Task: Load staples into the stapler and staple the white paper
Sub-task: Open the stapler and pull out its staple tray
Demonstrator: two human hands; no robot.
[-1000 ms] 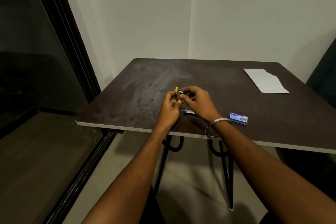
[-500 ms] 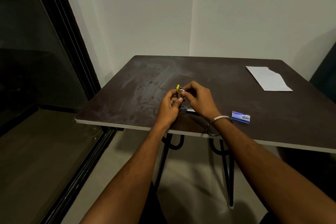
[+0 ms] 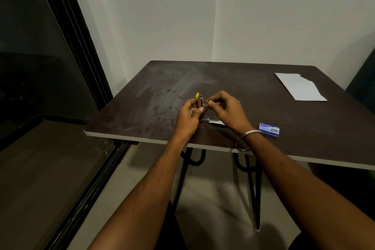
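A small stapler [image 3: 199, 101] with a yellow top stands swung open near the table's front edge, its metal base [image 3: 212, 121] lying flat on the dark table [image 3: 154, 107]. My left hand [image 3: 188, 118] grips the raised upper arm of the stapler. My right hand [image 3: 226, 110] pinches something small and metallic at the open magazine; whether it is a staple strip I cannot make out. A blue staple box [image 3: 269, 129] lies to the right of my right wrist. The white paper [image 3: 300, 87] rests at the table's far right.
A dark glass sliding door [image 3: 50, 87] runs along the left, close to the table's corner. White walls meet behind the table. Black hairpin legs [image 3: 253, 189] hold the table up. A dark shape [image 3: 363, 79] sits at the right edge.
Both hands stay at the stapler; my right fingers have shifted slightly away from the yellow top. The view has tilted a little.
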